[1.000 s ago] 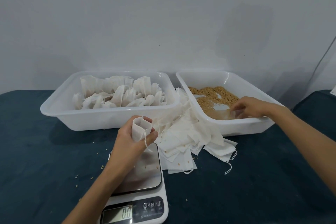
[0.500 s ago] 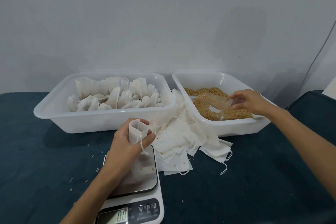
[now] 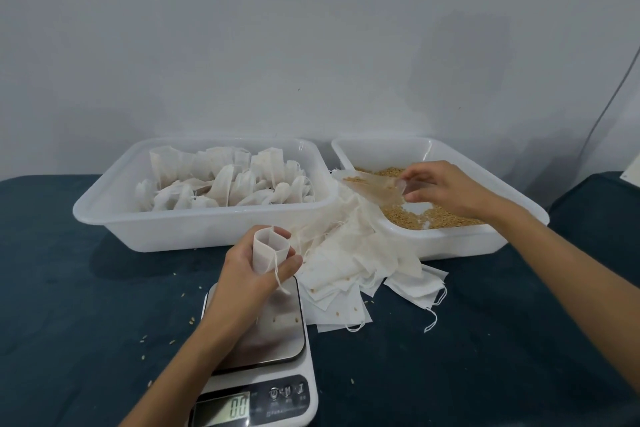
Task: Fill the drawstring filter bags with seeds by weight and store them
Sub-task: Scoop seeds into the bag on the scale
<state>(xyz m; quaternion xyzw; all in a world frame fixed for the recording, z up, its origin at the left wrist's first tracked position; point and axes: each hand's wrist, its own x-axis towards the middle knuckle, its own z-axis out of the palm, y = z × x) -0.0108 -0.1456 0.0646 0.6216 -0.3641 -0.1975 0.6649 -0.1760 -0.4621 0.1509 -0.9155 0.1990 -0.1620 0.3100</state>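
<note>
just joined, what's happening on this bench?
A person is filling filter bags with seeds. The left hand holds an empty bag open above the scale, whose display seems to read zero. The right hand holds a clear scoop loaded with seeds over the seed tray. Filled bags sit in the left tray; flat bags lie piled between.

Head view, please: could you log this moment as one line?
left hand: holds open bag | right hand: holds scoop with seeds | scale: bare
</note>
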